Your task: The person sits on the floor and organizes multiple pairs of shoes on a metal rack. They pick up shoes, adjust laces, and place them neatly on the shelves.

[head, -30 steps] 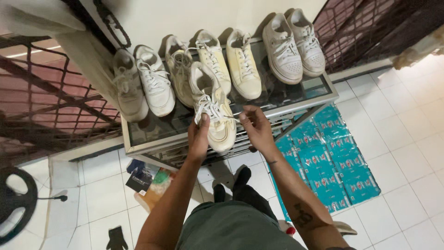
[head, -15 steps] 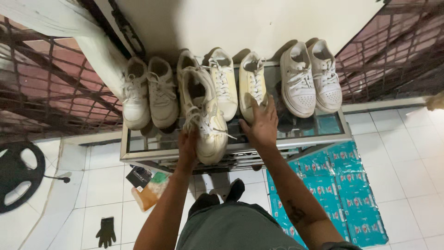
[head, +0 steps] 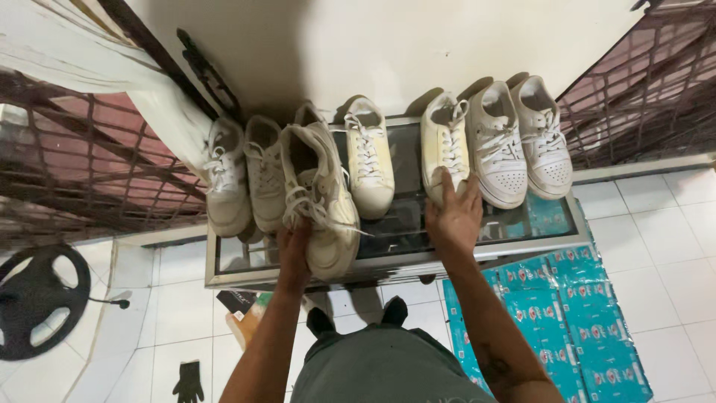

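My left hand (head: 294, 251) grips the side of a worn white sneaker (head: 322, 200), which lies tilted on top of the glass-topped rack (head: 403, 224). My right hand (head: 453, 218) rests flat on the toe of a cream sneaker (head: 445, 144) a little to the right. Between them stands another cream sneaker (head: 369, 157), laces up. Two white sneakers (head: 237, 175) stand at the rack's left end and two more white sneakers (head: 522, 138) at its right end.
A pale wall stands behind the rack, with metal grilles (head: 641, 82) on both sides. Teal packages (head: 574, 328) lie on the white tiled floor at the right. A black round weight (head: 33, 298), a black glove (head: 189, 382) and small boxes (head: 242, 317) lie at the left.
My right hand left the laces of the sneaker in my left hand and moved right onto the cream sneaker, which has shifted right. The view has tilted down.
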